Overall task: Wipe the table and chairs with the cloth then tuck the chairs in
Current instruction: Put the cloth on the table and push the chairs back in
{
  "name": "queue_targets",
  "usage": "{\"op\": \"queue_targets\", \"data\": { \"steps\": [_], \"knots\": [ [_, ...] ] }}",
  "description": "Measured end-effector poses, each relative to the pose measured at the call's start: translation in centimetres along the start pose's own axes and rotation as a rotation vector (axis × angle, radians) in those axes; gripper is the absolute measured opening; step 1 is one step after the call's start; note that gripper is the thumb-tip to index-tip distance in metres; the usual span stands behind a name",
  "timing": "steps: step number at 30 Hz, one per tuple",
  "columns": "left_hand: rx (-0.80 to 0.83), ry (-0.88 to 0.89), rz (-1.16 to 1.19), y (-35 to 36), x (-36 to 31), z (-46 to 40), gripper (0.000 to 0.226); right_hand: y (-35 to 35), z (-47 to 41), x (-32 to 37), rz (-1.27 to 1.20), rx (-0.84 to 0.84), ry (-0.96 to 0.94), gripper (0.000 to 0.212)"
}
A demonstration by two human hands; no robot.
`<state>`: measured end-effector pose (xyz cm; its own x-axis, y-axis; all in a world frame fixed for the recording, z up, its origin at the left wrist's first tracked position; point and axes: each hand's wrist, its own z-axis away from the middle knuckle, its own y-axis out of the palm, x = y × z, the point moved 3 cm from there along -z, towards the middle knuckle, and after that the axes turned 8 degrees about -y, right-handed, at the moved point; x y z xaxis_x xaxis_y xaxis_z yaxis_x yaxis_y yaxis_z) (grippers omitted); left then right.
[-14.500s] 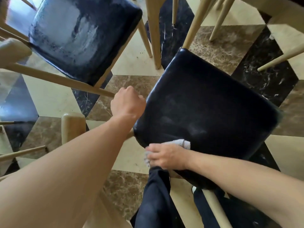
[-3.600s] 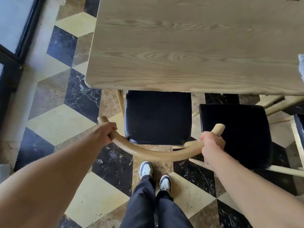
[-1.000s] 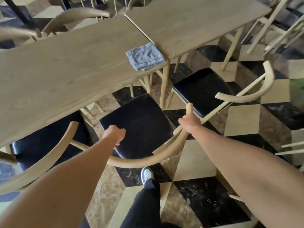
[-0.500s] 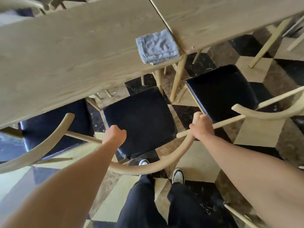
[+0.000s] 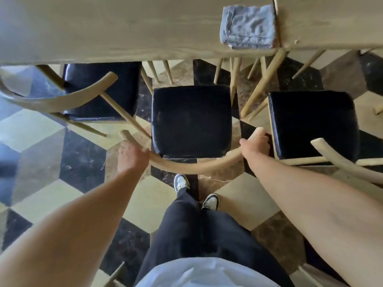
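A wooden chair with a black padded seat (image 5: 191, 119) stands in front of me, its seat clear of the table edge. My left hand (image 5: 132, 156) grips the left end of its curved wooden backrest (image 5: 196, 165). My right hand (image 5: 256, 145) grips the right end. The light wooden table (image 5: 124, 27) runs across the top. A folded grey cloth (image 5: 248, 26) lies on it near the front edge, beside the seam with a second table (image 5: 331, 21).
A second black-seated chair (image 5: 99, 92) sits partly under the table at left. A third chair (image 5: 313, 123) stands at right, out from the table. Table and chair legs cluster under the seam. My feet stand on a patterned marble floor (image 5: 51, 162).
The chair now faces the table squarely and stands closer to its edge. My view has swung to look straight down. Both hands keep their grip on the backrest.
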<state>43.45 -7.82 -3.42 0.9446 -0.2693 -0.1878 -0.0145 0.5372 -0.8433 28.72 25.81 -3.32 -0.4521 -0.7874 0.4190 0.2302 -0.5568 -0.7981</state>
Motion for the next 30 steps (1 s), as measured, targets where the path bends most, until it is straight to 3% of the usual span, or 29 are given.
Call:
{"op": "queue_targets", "data": {
  "steps": [3,8,14,17,21,30],
  "knots": [
    [0.054,-0.204,0.144,0.7,0.9,-0.4,0.067,1.2,0.3,-0.7,-0.163,0.029,0.178,0.064],
    [0.127,-0.228,0.251,1.5,-0.1,-1.7,0.032,2.4,-0.2,-1.5,-0.371,0.050,0.339,0.058],
    [0.141,-0.476,0.436,2.2,-0.4,-4.8,0.031,2.9,-1.5,-1.8,-0.537,0.135,0.559,0.062],
    [0.136,-0.594,0.508,2.8,-0.7,-6.5,0.030,3.2,-1.8,-1.8,-0.553,0.145,0.597,0.055],
    [0.247,-0.716,0.580,2.9,-0.8,-7.2,0.027,3.0,-2.1,-1.5,-0.563,0.147,0.618,0.054],
    [0.297,-0.706,0.705,2.4,-2.2,-7.0,0.045,1.7,-3.6,-0.5,-0.591,0.169,0.564,0.054]
  ]
}}
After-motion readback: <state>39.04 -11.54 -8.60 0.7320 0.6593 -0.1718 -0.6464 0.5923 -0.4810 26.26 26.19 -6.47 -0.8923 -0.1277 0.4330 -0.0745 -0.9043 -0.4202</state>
